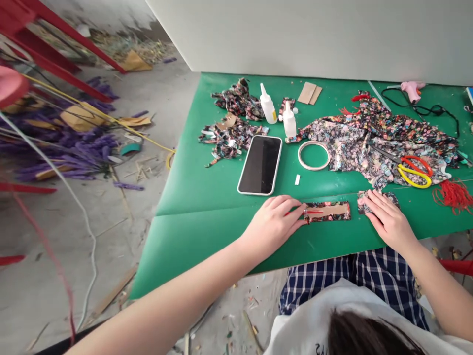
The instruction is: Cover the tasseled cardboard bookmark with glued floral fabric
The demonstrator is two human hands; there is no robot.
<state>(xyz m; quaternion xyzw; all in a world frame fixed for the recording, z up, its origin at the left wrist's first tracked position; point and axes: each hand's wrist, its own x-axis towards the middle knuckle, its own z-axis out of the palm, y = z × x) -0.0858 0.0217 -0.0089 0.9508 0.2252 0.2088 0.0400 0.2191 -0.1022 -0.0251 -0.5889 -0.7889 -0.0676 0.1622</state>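
Lying beyond the hands [275, 219] [386, 217]: phone [260, 165], tape roll [314, 168], scissors [398, 160]

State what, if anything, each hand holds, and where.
Left hand: fingertips at the left end of the brown-centred floral fabric strip. Right hand: fingers over a dark floral fabric piece. Whether either is gripped: unclear.

Held the left arm [166, 296] outstretched, the left hand [271, 224] palm down with fingers [286, 203] bent, the right hand [391, 222] flatter with fingers extended.
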